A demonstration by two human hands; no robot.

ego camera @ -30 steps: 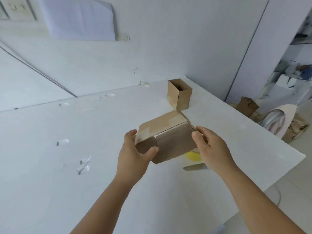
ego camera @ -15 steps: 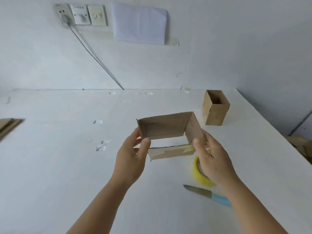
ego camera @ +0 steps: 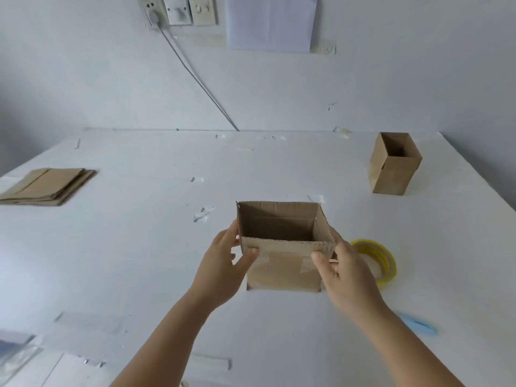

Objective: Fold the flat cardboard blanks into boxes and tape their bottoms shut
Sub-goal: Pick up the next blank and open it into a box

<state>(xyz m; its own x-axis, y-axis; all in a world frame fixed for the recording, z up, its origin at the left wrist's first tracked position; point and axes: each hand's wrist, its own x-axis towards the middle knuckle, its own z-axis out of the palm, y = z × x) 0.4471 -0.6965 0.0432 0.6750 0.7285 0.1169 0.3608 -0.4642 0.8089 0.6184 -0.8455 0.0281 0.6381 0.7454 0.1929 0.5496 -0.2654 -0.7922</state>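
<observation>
An open-topped cardboard box (ego camera: 282, 272) stands upright at the middle of the white table (ego camera: 139, 261), with clear tape running up its near wall. My left hand (ego camera: 223, 263) grips its near-left corner and my right hand (ego camera: 343, 272) grips its near-right corner. A finished box (ego camera: 393, 166) stands open at the far right. A stack of flat cardboard blanks (ego camera: 47, 185) lies at the far left. A yellow tape roll (ego camera: 382, 261) lies just right of my right hand, partly hidden by it.
A blue-handled knife (ego camera: 418, 324) lies at the near right beside my right forearm. Scraps of tape (ego camera: 203, 213) dot the tabletop. A cable (ego camera: 201, 82) runs from a wall socket down to the table's back edge. A plastic bag (ego camera: 14, 350) sits at the near left.
The box went from tilted in the air with its taped bottom toward me to upright with its open top up, low over or on the table. The view also swung left.
</observation>
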